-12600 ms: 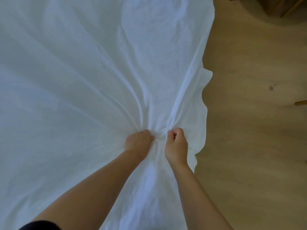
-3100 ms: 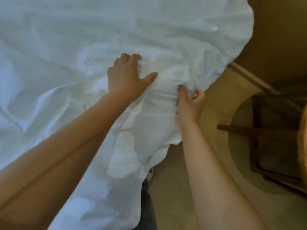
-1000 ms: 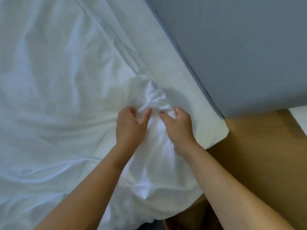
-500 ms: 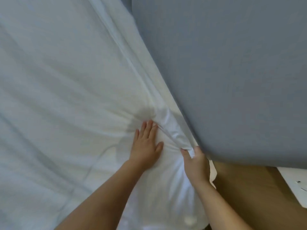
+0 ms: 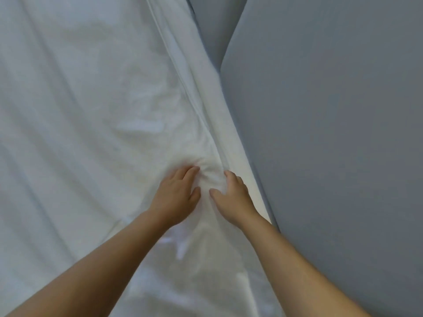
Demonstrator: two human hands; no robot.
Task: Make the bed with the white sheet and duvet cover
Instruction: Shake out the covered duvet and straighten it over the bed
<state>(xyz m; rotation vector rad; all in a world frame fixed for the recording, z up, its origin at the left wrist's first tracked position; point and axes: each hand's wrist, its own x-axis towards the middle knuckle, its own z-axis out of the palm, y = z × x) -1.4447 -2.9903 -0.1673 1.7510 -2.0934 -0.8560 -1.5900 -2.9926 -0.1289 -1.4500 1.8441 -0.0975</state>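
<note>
Head view: 1 white sheet (image 5: 87, 115) covers the left and centre of the frame, creased in long diagonal folds, its edge running along 1 grey surface (image 5: 332, 133) that fills the right. 2 bare hands lie on it at lower centre, just apart. Left hand (image 5: 176, 195) lies flat, fingers straight, pressing the cloth. Right hand (image 5: 233, 195) presses too, fingers spread and slightly bent, gripping nothing. 1 small bunch of fabric (image 5: 209, 177) rises between them.

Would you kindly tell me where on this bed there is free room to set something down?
The wide stretch of sheet left of the left hand is free, wrinkled only. It is crowded where both hands press bunched cloth, the right hand beside the narrow strip along the grey panel.
</note>
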